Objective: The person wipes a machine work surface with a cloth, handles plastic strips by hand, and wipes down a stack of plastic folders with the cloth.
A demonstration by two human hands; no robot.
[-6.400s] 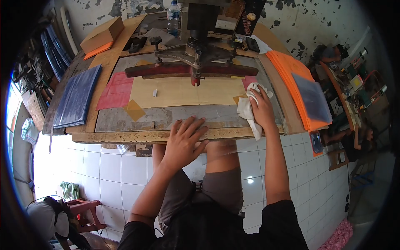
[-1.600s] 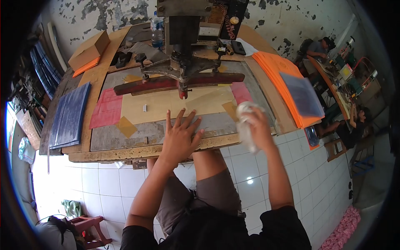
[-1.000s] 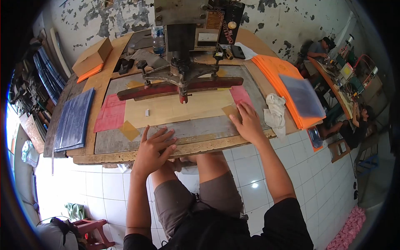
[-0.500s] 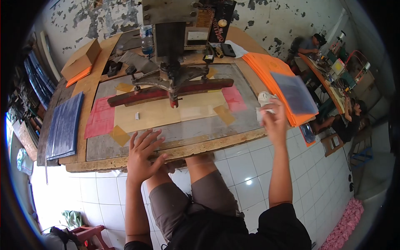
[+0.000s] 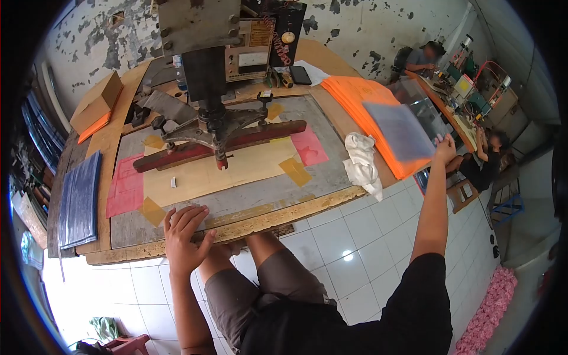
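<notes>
My right hand (image 5: 445, 148) is at the right edge of a translucent bluish plastic sheet (image 5: 397, 131), its fingers closed on the edge. That sheet lies over a stack of orange sheets (image 5: 361, 97) on the table's right side. My left hand (image 5: 188, 236) rests on the table's front edge, fingers spread, holding nothing. Beyond it, a cream board (image 5: 207, 183) is taped down between two pink pieces, with a small pale piece (image 5: 173, 182) on it. A crumpled white cloth (image 5: 362, 163) lies left of the orange stack.
A press with a long red bar (image 5: 254, 139) stands over the board. Dark blue sheets (image 5: 80, 198) lie at the left, with a cardboard box (image 5: 97, 103) behind. A phone (image 5: 299, 75) sits at the back. Two people (image 5: 482, 168) (image 5: 421, 59) are at a bench on the right.
My right hand has moved right, from beside the white cloth to the plastic sheet's edge. The cloth now lies spread toward the table's front edge. My left hand stays at the table's front edge.
</notes>
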